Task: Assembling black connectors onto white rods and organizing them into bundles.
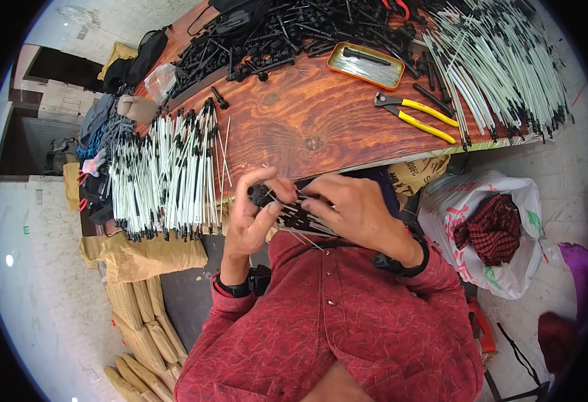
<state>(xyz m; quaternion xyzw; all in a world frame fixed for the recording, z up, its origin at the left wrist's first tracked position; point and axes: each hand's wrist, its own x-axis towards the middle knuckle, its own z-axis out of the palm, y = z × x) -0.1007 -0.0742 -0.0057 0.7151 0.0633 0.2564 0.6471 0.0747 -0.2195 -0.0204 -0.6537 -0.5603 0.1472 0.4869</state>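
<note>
In front of my chest, at the table's near edge, my left hand (246,218) is closed around a black knobbed plastic piece (260,195). Thin pale rods (315,225) lie below and between my hands, some over my lap; their far ends are hidden. My right hand (363,206) comes in from the right, its thumb and fingers pinched together close to the left fingertips. What sits in that pinch is too small and covered to make out.
Bundles of white rods with black ends lie on the table's left (163,177) and far right (501,74). Black plastic parts (287,33) are heaped at the back. Yellow-handled pincers (422,119) and a tin of thin pins (368,65) rest nearer. A plastic bag (434,208) stands at right.
</note>
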